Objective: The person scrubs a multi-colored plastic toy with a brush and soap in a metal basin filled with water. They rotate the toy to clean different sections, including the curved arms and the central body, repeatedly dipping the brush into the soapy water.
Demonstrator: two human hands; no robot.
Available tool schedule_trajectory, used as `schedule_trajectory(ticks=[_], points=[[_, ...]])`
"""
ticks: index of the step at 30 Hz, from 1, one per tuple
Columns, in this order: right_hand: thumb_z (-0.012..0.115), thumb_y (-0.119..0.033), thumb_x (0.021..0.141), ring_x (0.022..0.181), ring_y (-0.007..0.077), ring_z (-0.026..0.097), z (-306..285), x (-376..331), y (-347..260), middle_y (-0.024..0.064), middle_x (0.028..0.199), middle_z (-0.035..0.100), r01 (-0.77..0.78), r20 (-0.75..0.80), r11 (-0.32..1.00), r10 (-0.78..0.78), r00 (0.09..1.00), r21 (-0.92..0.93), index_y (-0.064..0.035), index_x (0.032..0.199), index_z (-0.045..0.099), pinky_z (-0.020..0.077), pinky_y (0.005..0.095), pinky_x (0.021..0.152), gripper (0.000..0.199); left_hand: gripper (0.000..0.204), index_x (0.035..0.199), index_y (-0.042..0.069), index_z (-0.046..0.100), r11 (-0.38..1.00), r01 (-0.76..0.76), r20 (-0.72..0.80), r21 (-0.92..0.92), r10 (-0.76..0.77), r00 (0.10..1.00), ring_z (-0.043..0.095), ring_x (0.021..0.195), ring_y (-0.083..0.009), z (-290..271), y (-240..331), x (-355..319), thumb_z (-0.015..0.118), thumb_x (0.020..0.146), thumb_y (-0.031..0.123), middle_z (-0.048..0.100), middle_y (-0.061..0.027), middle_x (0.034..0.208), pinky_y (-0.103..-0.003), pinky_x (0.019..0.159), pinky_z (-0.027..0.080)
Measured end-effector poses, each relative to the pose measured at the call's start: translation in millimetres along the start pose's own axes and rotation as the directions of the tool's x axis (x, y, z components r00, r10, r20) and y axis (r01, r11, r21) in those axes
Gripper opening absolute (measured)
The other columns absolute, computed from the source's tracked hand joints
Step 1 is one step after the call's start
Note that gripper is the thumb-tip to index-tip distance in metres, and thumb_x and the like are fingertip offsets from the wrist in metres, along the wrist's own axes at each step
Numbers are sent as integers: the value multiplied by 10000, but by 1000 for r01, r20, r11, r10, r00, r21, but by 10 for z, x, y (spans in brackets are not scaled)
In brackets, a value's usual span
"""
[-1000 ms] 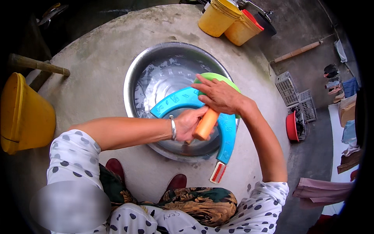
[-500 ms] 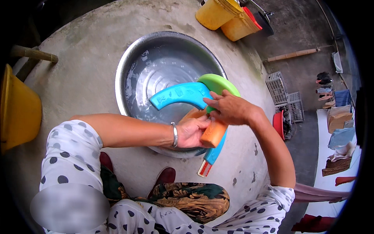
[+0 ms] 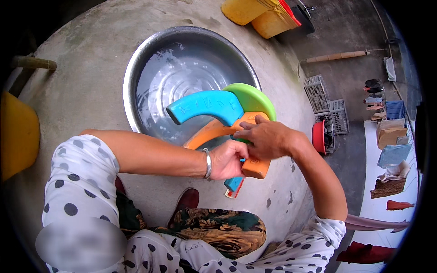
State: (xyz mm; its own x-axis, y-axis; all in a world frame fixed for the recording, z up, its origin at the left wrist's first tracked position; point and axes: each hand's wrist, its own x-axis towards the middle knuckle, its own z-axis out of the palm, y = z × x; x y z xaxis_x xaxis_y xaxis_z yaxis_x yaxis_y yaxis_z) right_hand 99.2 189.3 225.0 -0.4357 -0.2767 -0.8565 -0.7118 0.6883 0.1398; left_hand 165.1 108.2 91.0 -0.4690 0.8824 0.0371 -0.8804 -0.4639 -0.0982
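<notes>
A colourful plastic piece is held at the basin's near right edge. It has a curved blue arm, a curved orange arm and a rounded light green part. My left hand, with a silver bangle at the wrist, is closed round its orange lower end. My right hand lies over the orange part with fingers stretched out, touching it near a small dark green bit. Below my left hand, a blue end with a red-and-white tip sticks out. The large metal basin holds water.
Yellow buckets stand at the far side, and a yellow tub is at the left. Grey crates and a red basin sit to the right. Cloths hang farther right. My shoe is near the basin.
The plastic piece has turned, so more of its orange part shows and less of the lower blue end. My left hand has moved slightly right. The view has shifted a little.
</notes>
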Motion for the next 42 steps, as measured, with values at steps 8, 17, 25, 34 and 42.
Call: schedule_trajectory(ticks=[8,17,25,34,42], points=[[555,-269,820,1078,351,492,46,-146,65,91,1302,486,-38,-43,999,38,998,5,-144,1291,524,464,436,915,489,374,1129,67,475,994,-12,24,-112,15,1000,510,1078,-233,119,-55,55,434,757,56,516,-81,1148,-429,945,428],[558,-249,820,1090,359,483,140,-135,314,122,1265,494,-88,-90,992,96,991,86,-150,1314,510,432,412,960,506,286,1155,37,482,1000,-7,48,22,6,999,524,1044,-194,119,-159,326,538,881,95,535,-87,1133,-347,911,450],[565,-249,826,1097,377,512,487,254,754,115,1342,492,-30,-308,998,48,950,62,-167,1278,546,441,421,963,460,289,1166,51,458,997,51,55,53,-54,997,515,1015,-194,80,-322,214,524,884,57,515,-85,1133,-322,865,461],[571,-313,836,1021,287,530,355,-114,226,19,1234,558,34,-225,998,-45,973,-55,-213,1226,598,496,383,861,404,318,1220,47,462,994,49,37,101,-53,998,526,995,-192,16,-372,102,500,906,84,541,-99,1131,-339,870,442],[559,-291,831,1008,291,543,415,224,378,47,1133,590,-87,-299,995,70,952,-43,-229,1185,621,478,384,872,364,361,1238,46,433,981,95,63,171,-107,992,538,959,-214,-136,-371,10,475,887,116,545,-116,1116,-372,841,445]])
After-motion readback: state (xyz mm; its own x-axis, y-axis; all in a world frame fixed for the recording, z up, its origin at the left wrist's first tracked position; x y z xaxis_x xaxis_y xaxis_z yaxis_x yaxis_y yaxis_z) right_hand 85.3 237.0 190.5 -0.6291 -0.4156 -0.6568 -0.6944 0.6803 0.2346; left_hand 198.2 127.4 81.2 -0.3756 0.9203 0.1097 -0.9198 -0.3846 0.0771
